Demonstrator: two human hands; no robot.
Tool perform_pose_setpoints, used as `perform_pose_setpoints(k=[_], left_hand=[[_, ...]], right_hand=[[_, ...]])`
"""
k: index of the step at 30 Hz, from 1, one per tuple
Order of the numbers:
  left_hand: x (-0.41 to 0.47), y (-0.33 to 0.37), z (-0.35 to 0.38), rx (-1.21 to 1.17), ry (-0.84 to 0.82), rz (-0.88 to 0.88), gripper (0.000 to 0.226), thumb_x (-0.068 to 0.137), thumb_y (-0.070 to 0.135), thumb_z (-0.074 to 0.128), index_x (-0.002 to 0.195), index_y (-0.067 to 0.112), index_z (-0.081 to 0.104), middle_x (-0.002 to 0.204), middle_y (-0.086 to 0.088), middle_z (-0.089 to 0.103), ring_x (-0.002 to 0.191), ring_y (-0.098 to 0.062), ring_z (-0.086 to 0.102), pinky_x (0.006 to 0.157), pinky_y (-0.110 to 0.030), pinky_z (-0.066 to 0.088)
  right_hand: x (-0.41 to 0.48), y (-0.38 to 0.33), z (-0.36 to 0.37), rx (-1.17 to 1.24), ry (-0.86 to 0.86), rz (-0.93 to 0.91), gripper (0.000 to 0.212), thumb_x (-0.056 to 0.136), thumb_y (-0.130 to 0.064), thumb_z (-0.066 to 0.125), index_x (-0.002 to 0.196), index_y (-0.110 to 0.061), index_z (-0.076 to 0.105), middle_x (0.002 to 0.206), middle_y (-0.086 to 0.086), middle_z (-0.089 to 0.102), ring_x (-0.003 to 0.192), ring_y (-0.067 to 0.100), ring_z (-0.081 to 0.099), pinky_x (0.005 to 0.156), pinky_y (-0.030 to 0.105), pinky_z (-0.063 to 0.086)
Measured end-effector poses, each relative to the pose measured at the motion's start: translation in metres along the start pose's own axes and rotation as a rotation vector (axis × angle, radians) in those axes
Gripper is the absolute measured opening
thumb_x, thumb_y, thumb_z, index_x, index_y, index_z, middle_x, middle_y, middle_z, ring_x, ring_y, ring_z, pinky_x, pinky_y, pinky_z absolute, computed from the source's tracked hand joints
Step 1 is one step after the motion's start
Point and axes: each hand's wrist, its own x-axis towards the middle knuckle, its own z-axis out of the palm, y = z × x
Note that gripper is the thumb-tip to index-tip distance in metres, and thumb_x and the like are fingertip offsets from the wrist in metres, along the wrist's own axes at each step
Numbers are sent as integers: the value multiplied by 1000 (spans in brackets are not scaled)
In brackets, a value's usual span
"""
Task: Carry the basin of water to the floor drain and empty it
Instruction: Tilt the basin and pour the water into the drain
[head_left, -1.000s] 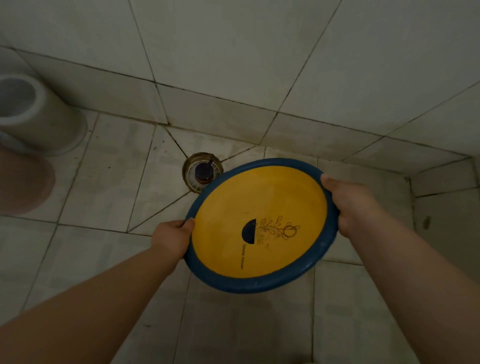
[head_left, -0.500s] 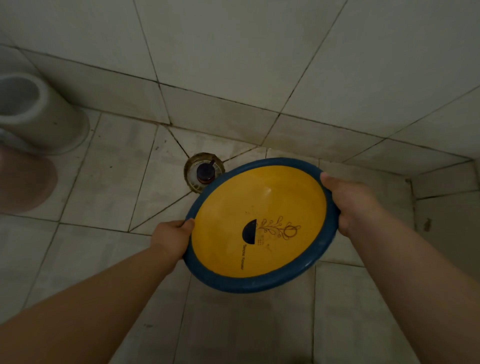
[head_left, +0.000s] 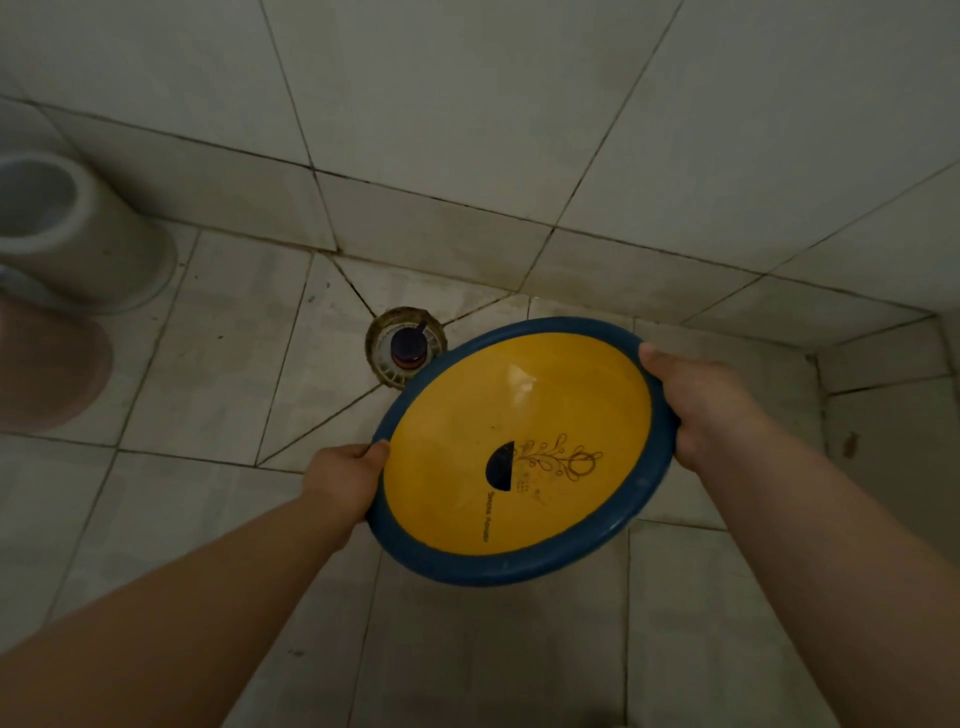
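Here, left hand (head_left: 340, 478), right hand (head_left: 696, 410) gripping basin (head_left: 519, 452) rim

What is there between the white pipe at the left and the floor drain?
Only bare floor tiles with dark grout lines lie between the white pipe and the floor drain, as the head view shows. Nothing stands on that stretch.

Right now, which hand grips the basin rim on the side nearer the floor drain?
The left hand, on the yellow, blue-rimmed plastic basin, sits below the round floor drain; the right hand holds the opposite rim.
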Motion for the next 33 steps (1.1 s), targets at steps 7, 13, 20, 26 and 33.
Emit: perform_pose_setpoints(k=[7, 13, 20, 26, 33], left_hand=[[0, 1, 1, -11, -10, -6, 38, 90, 29, 54, 114, 1, 63, 99, -19, 65, 88, -31, 58, 75, -36, 50], [3, 0, 0, -16, -21, -14, 38, 90, 29, 53, 112, 1, 64, 106, -22, 67, 94, -35, 61, 80, -40, 52], [4, -2, -1, -11, -21, -25, 40, 89, 31, 54, 114, 1, 64, 111, -22, 66, 99, -37, 61, 83, -41, 53], [5, -2, 0, -15, -27, -17, 40, 90, 30, 53, 113, -1, 64, 109, -23, 66, 92, -33, 61, 76, -36, 51], [5, -1, -3, -32, -37, -30, 38, 89, 30, 54, 112, 1, 64, 103, -20, 66, 97, -35, 61, 80, -38, 51]], right_hand=[[2, -1, 0, -3, 5, -13, 16, 86, -27, 64, 80, -12, 60, 83, 9, 65, 71, 24, 61, 61, 33, 52], [3, -2, -1, -9, -6, -15, 18, 85, -27, 65, 85, -10, 62, 85, 9, 66, 74, 24, 63, 65, 34, 53], [1, -4, 1, 4, -18, -39, 16, 86, -25, 64, 79, -12, 59, 83, 8, 65, 72, 23, 62, 68, 35, 53], [2, -5, 2, 10, -18, -41, 15, 85, -26, 64, 78, -13, 60, 82, 7, 65, 72, 22, 62, 65, 33, 53], [5, -5, 3, 5, -45, -54, 14, 85, -25, 64, 81, -13, 62, 85, 8, 66, 75, 23, 63, 65, 33, 52]])
